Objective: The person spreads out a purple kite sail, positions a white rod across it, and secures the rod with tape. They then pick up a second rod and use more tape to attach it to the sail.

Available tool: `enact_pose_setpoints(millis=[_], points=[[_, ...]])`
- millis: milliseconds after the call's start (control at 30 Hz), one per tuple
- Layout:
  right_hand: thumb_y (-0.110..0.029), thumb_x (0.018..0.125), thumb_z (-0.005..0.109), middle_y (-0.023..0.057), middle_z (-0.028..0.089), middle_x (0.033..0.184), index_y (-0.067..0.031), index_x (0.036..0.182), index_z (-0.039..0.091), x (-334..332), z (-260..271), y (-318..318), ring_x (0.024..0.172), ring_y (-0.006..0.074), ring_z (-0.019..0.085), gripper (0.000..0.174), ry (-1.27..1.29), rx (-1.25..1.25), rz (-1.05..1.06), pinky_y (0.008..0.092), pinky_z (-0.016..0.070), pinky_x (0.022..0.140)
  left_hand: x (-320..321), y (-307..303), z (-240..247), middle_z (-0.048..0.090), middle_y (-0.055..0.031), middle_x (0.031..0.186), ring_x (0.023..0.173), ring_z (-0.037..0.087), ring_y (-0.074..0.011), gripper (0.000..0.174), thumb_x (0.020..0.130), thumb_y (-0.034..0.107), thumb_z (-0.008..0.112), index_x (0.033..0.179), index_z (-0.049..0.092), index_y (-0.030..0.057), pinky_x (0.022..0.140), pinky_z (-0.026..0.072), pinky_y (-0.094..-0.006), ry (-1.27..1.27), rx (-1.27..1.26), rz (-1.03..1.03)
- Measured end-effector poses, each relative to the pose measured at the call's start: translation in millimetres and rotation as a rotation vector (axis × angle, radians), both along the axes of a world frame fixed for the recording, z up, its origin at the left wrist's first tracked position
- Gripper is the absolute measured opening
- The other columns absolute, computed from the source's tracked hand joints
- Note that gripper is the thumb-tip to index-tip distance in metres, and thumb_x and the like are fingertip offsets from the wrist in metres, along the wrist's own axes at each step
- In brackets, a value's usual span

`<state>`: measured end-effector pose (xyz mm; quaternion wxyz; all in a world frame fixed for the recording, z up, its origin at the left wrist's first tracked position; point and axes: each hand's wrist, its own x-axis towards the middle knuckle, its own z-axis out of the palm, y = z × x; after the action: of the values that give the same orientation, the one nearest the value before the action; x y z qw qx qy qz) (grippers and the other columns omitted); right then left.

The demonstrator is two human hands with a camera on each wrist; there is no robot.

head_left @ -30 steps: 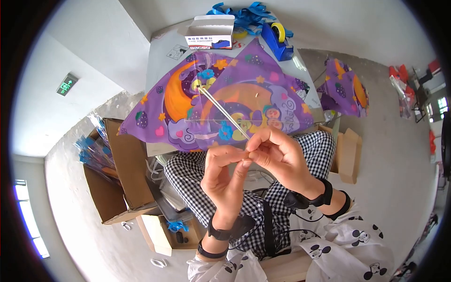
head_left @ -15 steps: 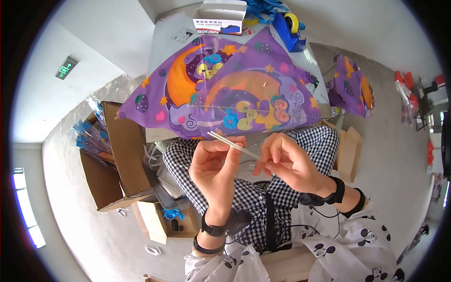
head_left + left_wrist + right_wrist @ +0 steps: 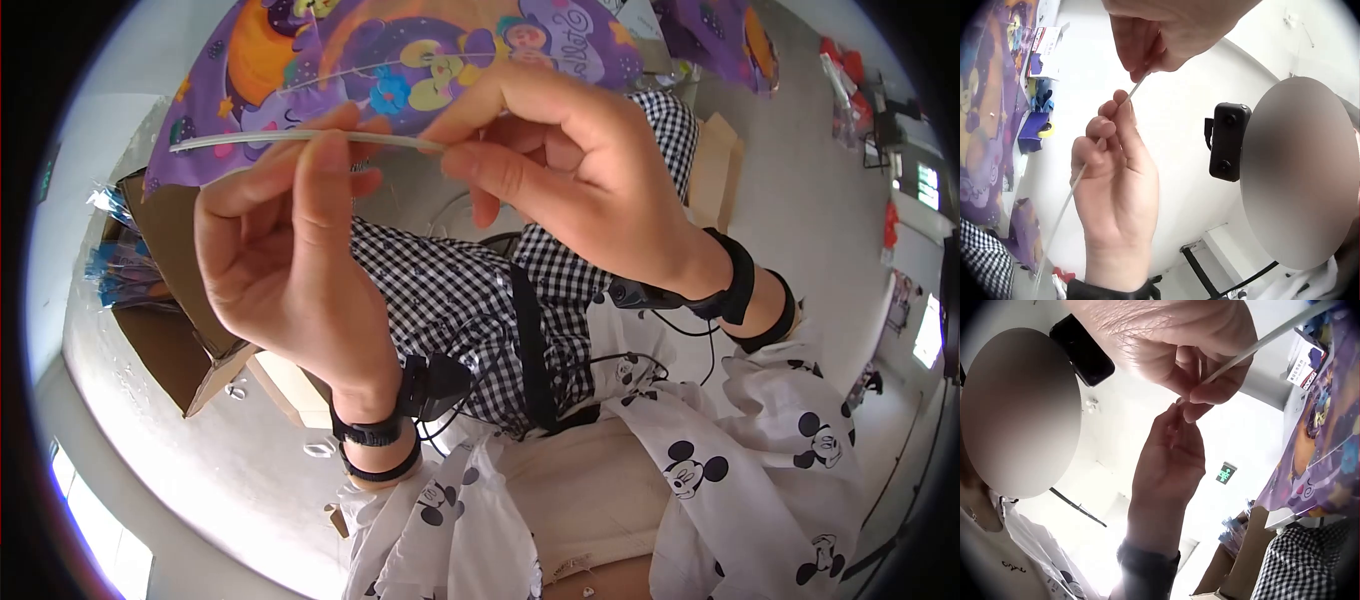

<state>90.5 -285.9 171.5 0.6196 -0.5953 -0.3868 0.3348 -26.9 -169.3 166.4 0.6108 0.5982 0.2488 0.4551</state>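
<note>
A thin whitish stick runs nearly level across both hands in the head view. My left hand pinches it between thumb and fingers, and a length extends to the left. At its right end, my right hand grips it with thumb and forefinger. In the left wrist view, the stick passes from my left hand through the fingers of my right hand. The right wrist view shows the stick between my right hand and left hand.
Purple printed fabric spreads over the table beyond the hands. Another purple piece lies at the right. An open cardboard box with packets stands at the left. A blue tape dispenser and a printed box are on the table.
The head view has shifted, so the hands look larger and higher. The stick, slanted before, lies nearly level with more of it left of my left hand. My right hand's fingers have closed around its right end.
</note>
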Motion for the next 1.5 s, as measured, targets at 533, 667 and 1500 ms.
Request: enact_pose_setpoints(millis=[533, 667, 1500], points=[[-0.008, 0.102, 0.049, 0.0005, 0.055, 0.086, -0.0045, 0.102, 0.051, -5, -6, -8, 0.069, 0.0043, 0.047, 0.004, 0.184, -0.173, -0.022, 0.0182, 0.0398, 0.061, -5, -20, -16, 0.068, -0.0215, 0.096, 0.087, 0.072, -0.0247, 0.018, 0.087, -0.012, 0.065, 0.091, 0.050, -0.0025, 0.075, 0.0613, -0.0313, -0.083, -0.113, -0.012], [-0.006, 0.099, 0.056, 0.0011, 0.056, 0.080, -0.0013, 0.099, 0.052, -2, 3, -9, 0.068, 0.0037, 0.051, 0.006, 0.087, -0.192, 0.009, 0.0196, 0.0415, 0.060, -10, -20, -17, 0.068, -0.0216, 0.097, 0.086, 0.072, -0.0257, 0.017, 0.088, -0.010, 0.065, 0.091, 0.050, -0.0020, 0.074, 0.0612, -0.0312, -0.065, -0.117, -0.035], [-0.008, 0.095, 0.064, 0.0025, 0.059, 0.083, -0.0003, 0.098, 0.061, -5, -6, -30, 0.063, 0.0027, 0.047, 0.009, -0.074, -0.149, -0.094, 0.0196, 0.0369, 0.053, -16, -16, -5, 0.069, -0.0196, 0.091, 0.072, 0.071, -0.0227, 0.015, 0.089, 0.000, 0.068, 0.088, 0.053, 0.0013, 0.063, 0.0601, -0.0295, -0.116, -0.255, 0.034]])
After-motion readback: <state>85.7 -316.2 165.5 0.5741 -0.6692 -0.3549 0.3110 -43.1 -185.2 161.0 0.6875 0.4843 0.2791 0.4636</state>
